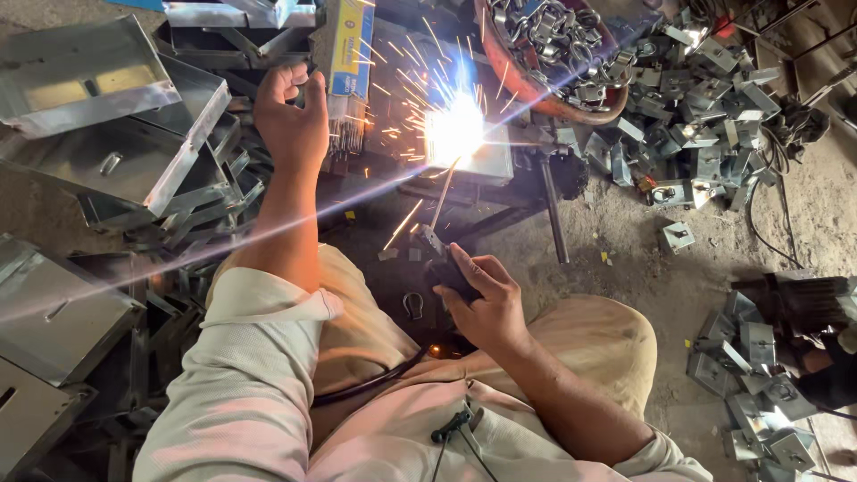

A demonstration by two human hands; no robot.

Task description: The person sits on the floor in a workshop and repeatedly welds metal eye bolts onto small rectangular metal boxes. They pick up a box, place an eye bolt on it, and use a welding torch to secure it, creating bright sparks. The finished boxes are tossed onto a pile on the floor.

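Note:
My right hand (482, 299) grips a black electrode holder (444, 263) whose thin welding rod (442, 192) reaches up to a small metal piece (486, 161) on a dark stand. A white arc with flying sparks (453, 129) burns at the rod's tip. My left hand (290, 116) is raised to the left of the arc, fingers curled beside an open packet of welding rods (348, 62); whether it grips anything is not clear. A black cable (375, 384) runs across my lap.
Galvanised sheet-metal boxes (116, 134) are stacked at left. A round basin of metal clamps (553, 54) sits at the top, with several small brackets (696, 116) scattered at right and more (759, 384) at lower right on the dirt floor.

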